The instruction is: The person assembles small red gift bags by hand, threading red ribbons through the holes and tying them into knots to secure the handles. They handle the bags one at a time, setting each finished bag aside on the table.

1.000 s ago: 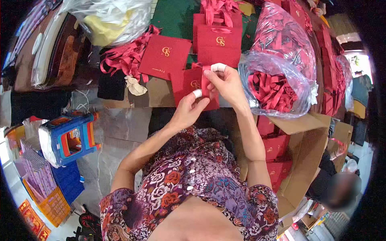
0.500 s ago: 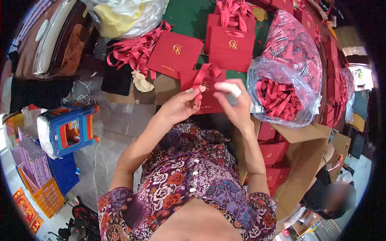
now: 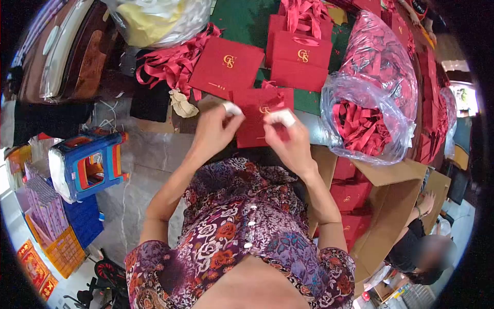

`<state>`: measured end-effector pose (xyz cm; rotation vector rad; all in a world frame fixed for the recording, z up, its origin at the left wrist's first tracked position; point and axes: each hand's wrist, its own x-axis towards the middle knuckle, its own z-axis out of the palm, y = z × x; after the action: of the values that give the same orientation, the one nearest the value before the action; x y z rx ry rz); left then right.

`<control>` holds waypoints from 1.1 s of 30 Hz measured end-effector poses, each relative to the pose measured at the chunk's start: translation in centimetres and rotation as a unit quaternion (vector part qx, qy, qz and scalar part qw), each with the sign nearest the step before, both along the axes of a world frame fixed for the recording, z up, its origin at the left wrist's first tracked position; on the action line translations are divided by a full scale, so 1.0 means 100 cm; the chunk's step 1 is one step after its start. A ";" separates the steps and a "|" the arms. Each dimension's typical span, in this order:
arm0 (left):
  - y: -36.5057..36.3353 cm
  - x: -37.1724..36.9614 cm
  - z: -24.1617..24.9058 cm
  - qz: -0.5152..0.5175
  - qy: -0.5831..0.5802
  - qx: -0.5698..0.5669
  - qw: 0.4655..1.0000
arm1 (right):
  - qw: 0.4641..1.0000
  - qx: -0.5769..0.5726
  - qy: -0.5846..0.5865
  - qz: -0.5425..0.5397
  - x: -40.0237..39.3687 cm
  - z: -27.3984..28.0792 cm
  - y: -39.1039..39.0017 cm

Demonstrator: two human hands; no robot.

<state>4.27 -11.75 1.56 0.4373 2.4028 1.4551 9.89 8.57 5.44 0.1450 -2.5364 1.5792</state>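
At the table edge, just above my lap, both hands met on a small red gift bag printed with a gold monogram. My left hand pinched the bag's left side between a taped thumb and the fingers; my right hand pinched its right side the same way, white tape on the fingertip. A loop of red ribbon handle stood up at the bag's top edge, right beside the right fingertips.

I judged the main risk to be the ribbon slipping back out of its hole, since the taped fingertips would have had little feel for thin satin. A hard pinch could also have creased the card face or scuffed the gold print. The bag overhung the table edge, so a loosened hold might have dropped it toward the cardboard box of bags beside my right arm. Just to the right, the clear plastic sack of loose ribbons bulged close enough for an elbow to snag.
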 end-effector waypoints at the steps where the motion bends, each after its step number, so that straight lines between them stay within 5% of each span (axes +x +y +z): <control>1: 0.002 -0.006 0.004 0.023 0.086 -0.038 0.995 | 1.000 0.018 -0.009 -0.008 -0.006 -0.007 -0.002; 6: 0.016 -0.030 0.000 0.008 0.299 -0.144 0.943 | 0.995 0.079 -0.037 -0.054 -0.029 -0.040 -0.015; 31: 0.033 -0.024 0.004 0.001 0.178 -0.083 0.981 | 0.982 0.145 -0.104 -0.053 -0.048 -0.024 -0.015; 33: 0.034 -0.017 0.002 -0.003 0.170 -0.069 0.983 | 0.985 0.083 -0.140 -0.052 -0.048 -0.025 -0.012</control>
<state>2.56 -8.33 1.78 0.7089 2.7414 1.2865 5.09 7.37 2.96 -0.2030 -2.8343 1.4387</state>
